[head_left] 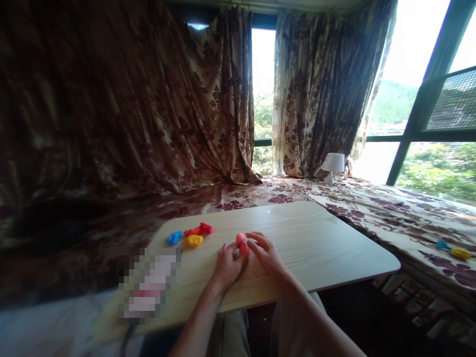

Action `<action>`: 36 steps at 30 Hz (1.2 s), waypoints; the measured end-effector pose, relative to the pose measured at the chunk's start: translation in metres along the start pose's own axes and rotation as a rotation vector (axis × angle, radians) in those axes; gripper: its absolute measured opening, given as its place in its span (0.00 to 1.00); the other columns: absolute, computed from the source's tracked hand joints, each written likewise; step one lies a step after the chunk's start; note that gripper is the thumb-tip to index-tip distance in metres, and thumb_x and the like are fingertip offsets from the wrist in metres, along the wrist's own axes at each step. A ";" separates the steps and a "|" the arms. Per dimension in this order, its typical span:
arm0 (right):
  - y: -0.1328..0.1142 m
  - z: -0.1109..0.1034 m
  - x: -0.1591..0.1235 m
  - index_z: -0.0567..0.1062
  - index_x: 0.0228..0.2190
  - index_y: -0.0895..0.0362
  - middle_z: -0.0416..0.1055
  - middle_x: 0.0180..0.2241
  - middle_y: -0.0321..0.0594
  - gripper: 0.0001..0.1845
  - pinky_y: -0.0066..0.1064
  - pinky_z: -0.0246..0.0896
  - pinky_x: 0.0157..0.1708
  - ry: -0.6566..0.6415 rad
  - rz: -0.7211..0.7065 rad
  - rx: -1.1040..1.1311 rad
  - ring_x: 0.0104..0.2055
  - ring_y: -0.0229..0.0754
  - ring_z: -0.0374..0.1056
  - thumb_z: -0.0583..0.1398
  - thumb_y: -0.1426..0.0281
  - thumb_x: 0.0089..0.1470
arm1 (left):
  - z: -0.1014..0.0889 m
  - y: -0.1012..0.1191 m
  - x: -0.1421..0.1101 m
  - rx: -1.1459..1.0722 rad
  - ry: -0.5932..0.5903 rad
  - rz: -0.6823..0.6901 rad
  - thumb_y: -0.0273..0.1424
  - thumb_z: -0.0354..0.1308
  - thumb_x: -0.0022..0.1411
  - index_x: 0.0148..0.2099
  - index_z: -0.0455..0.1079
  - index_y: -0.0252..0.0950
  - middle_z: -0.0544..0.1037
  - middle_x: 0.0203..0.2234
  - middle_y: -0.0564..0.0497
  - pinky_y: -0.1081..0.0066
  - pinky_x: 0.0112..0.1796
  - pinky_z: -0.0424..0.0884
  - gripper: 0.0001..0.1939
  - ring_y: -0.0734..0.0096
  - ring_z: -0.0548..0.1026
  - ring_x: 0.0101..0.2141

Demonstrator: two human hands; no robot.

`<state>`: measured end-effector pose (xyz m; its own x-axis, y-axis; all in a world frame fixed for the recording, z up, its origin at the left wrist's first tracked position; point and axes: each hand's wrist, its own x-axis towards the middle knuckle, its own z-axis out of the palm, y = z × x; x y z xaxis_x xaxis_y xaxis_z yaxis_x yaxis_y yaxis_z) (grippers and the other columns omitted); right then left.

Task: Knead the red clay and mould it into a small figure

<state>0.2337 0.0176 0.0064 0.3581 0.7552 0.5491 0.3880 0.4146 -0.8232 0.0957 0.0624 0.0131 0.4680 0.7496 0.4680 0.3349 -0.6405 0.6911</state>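
Keeping pressure light should suit the small reddish piece [244, 249], near the middle of the table [316, 248] — left hand [227, 265] curled closed on it, right hand [268, 254] loosely open beside it, contact unclear — lest it dent.

Head view: surface [316, 243] seen from above its near edge, at the wearer's head. Camera is faced forward and tilted down. Legs [228, 334] are caught close, at bottom centre; the surface is held at middle range. Curtains [219, 99] and lamp [334, 162] are taken in beyond, windows [394, 106] at right. Field is wide.
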 end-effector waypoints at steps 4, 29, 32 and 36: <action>0.001 0.001 0.001 0.80 0.28 0.55 0.74 0.32 0.41 0.08 0.38 0.61 0.44 -0.021 -0.049 -0.065 0.40 0.45 0.67 0.60 0.68 0.49 | -0.001 0.000 0.001 0.016 0.013 0.008 0.31 0.53 0.56 0.41 0.74 0.37 0.76 0.38 0.47 0.64 0.48 0.64 0.12 0.64 0.71 0.43; 0.008 0.005 0.000 0.77 0.27 0.56 0.76 0.29 0.40 0.11 0.36 0.66 0.38 0.084 0.052 -0.026 0.35 0.44 0.71 0.54 0.72 0.47 | 0.005 0.005 0.005 -0.046 0.122 0.086 0.34 0.54 0.57 0.35 0.75 0.38 0.76 0.31 0.50 0.69 0.42 0.69 0.09 0.68 0.74 0.36; 0.010 0.005 0.001 0.77 0.28 0.56 0.76 0.29 0.40 0.12 0.35 0.67 0.37 0.077 0.078 0.018 0.34 0.43 0.71 0.53 0.73 0.46 | 0.004 0.007 0.003 -0.086 0.097 0.068 0.33 0.56 0.56 0.38 0.74 0.37 0.76 0.34 0.49 0.69 0.44 0.68 0.09 0.68 0.74 0.38; 0.010 0.006 0.001 0.76 0.27 0.57 0.76 0.28 0.40 0.12 0.36 0.66 0.37 0.084 0.087 0.028 0.33 0.43 0.71 0.53 0.72 0.45 | 0.001 0.007 0.002 -0.108 0.132 0.080 0.32 0.53 0.58 0.38 0.74 0.36 0.76 0.35 0.48 0.69 0.44 0.68 0.10 0.68 0.73 0.39</action>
<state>0.2326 0.0250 -0.0020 0.4594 0.7444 0.4846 0.3291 0.3641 -0.8713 0.0994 0.0587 0.0186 0.3762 0.7170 0.5868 0.2075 -0.6825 0.7008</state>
